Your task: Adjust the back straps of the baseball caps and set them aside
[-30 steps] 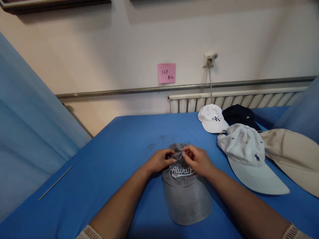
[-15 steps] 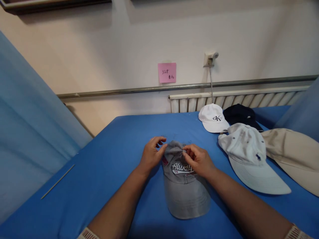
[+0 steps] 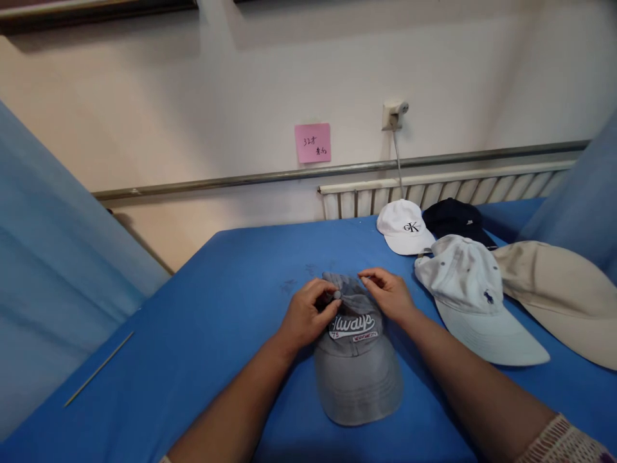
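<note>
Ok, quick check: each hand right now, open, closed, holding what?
Left hand: closed, pinching the grey cap near its top.
Right hand: beside the cap's top, fingers bent; cannot tell if gripping.

Off-white wall [image 3: 231, 103] has metal rail [image 3: 284, 175] w/ elec. outlet [image 3: 389, 118] above, white rad. [image 3: 347, 188] below, blue curtains [image 3: 53, 276] L/R.

A left hand [image 3: 308, 313] is partly covering the first letter of the word on a gray cap [image 3: 357, 373], whose small red lettering is proving too fine to read. A pale cap [image 3: 465, 276] is hiding part of a black cap [image 3: 449, 218] and part of a beige cap [image 3: 559, 289], itself running off the right edge. A frame [image 3: 96, 14] is being cropped at top, the right sleeve [image 3: 559, 442] at bottom.
</note>
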`<state>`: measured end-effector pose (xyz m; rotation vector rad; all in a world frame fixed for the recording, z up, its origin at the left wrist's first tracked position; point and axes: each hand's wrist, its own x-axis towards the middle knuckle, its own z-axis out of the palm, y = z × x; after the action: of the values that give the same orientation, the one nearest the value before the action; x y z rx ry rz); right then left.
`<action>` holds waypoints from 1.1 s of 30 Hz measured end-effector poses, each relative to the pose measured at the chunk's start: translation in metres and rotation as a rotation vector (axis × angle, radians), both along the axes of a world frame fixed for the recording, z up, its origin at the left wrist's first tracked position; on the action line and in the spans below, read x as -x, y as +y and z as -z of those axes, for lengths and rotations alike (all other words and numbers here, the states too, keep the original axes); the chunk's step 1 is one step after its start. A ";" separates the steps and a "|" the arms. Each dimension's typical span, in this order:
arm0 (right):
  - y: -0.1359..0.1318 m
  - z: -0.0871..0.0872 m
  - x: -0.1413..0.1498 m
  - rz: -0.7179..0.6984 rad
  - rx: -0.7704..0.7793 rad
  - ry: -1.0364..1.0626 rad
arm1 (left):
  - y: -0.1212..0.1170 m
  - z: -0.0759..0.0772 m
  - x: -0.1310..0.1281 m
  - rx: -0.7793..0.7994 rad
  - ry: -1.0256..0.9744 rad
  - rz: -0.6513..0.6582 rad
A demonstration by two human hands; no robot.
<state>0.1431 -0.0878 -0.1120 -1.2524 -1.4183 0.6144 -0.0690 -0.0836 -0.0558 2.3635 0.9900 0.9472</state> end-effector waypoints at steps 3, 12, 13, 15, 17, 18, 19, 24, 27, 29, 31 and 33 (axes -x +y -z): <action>0.009 0.009 -0.004 -0.205 0.084 -0.122 | -0.001 0.000 -0.002 0.011 0.028 0.010; 0.006 0.001 0.005 -0.297 0.010 -0.696 | 0.001 0.003 -0.005 0.003 0.063 0.063; 0.006 0.002 0.005 -0.282 0.002 -0.722 | 0.001 0.002 -0.005 -0.005 0.060 0.068; 0.006 0.003 0.004 -0.273 -0.011 -0.760 | 0.001 0.002 -0.004 -0.021 0.053 0.078; 0.006 0.004 0.002 -0.278 0.001 -0.769 | 0.002 0.003 -0.004 -0.041 0.036 0.082; 0.006 0.004 0.000 -0.284 0.008 -0.753 | 0.002 0.004 -0.004 -0.052 0.024 0.078; 0.007 0.004 -0.002 -0.295 0.010 -0.729 | 0.003 0.004 -0.003 -0.060 0.017 0.074; 0.005 0.000 -0.001 -0.359 -0.022 -0.635 | 0.003 0.005 -0.005 -0.060 0.021 0.084; 0.001 -0.004 0.005 -0.338 -0.006 -0.672 | 0.002 0.004 -0.006 -0.049 0.034 0.088; -0.001 -0.005 0.006 -0.335 0.006 -0.706 | 0.001 0.003 -0.006 -0.047 0.044 0.096; -0.002 -0.007 0.004 -0.329 0.011 -0.703 | 0.001 0.002 -0.006 -0.054 0.045 0.095; -0.001 -0.008 -0.001 -0.279 -0.001 -0.643 | 0.001 0.002 -0.005 -0.061 0.040 0.073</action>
<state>0.1445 -0.0886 -0.1039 -1.3226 -2.1503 0.4039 -0.0640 -0.0821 -0.0578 2.4599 0.8948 0.9180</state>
